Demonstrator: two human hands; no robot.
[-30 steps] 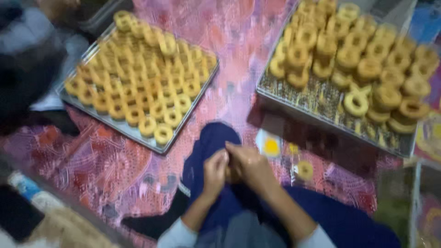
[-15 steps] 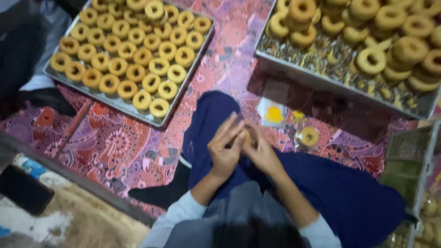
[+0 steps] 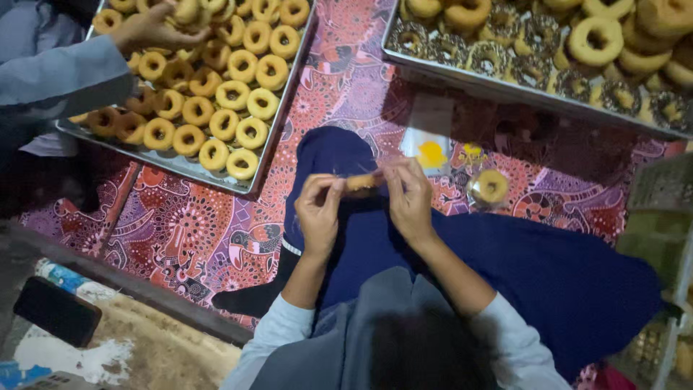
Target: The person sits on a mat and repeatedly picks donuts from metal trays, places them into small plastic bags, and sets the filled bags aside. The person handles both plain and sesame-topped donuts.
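My left hand and my right hand meet above my lap, over dark blue cloth. Between their fingertips they pinch a small ring doughnut in a clear wrapper, held sideways. A wrapped doughnut lies on the patterned mat just right of my right hand. A metal tray of ring doughnuts sits at the upper left. A second tray with piled doughnuts sits at the upper right.
Another person's hand in a grey-blue sleeve reaches over the left tray's doughnuts. A yellow-marked paper lies on the red patterned mat. A dark phone lies at the lower left. A mesh rack stands at the right.
My hands have spread slightly apart, and the wrapped doughnut now shows between their fingertips. The other person's hand has come onto the left tray. The view has shifted down.
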